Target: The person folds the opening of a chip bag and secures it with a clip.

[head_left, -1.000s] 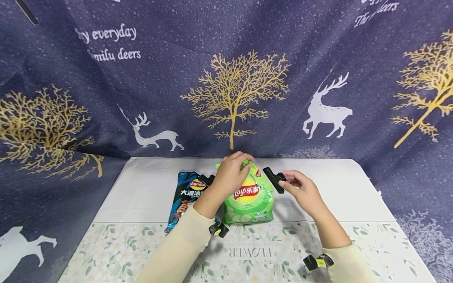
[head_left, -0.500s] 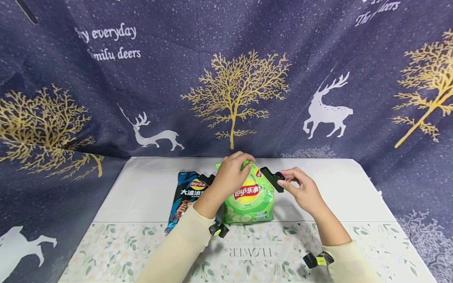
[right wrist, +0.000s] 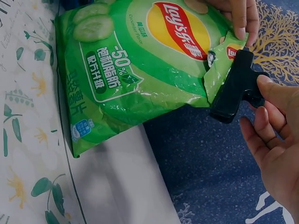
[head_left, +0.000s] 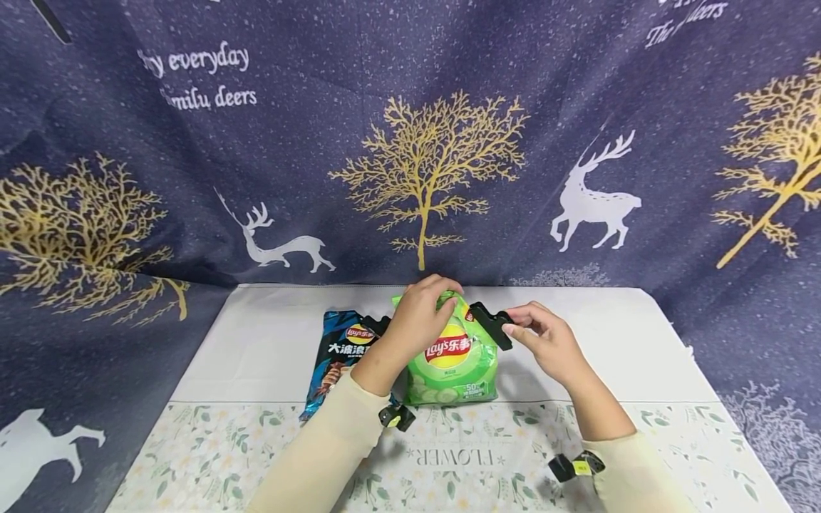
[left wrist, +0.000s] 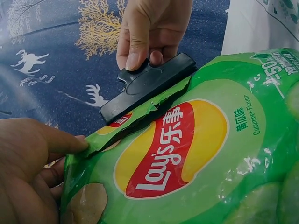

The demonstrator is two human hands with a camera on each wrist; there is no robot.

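A green Lay's chip bag [head_left: 449,381] stands upright on the table, its top edge folded over. My left hand [head_left: 420,313] pinches the folded top at one corner, thumb on the fold in the left wrist view. My right hand [head_left: 545,342] holds a black bag clip [head_left: 492,325] by its handles, thumb on one side and fingers on the other. In the left wrist view the clip [left wrist: 149,86] lies along the folded edge [left wrist: 140,119]. From the right wrist view, its long bar [right wrist: 233,86] meets the fold; how far the fold sits inside is hidden.
A blue Lay's chip bag [head_left: 333,356] lies left of the green one, partly behind my left forearm. Another black clip [head_left: 375,325] is at its top. The table [head_left: 256,356] has a white and floral cover; a dark blue curtain [head_left: 288,178] hangs behind.
My right hand has brought the black bag clip leftward onto the folded top of the green bag. My left hand has stayed in place on the fold.
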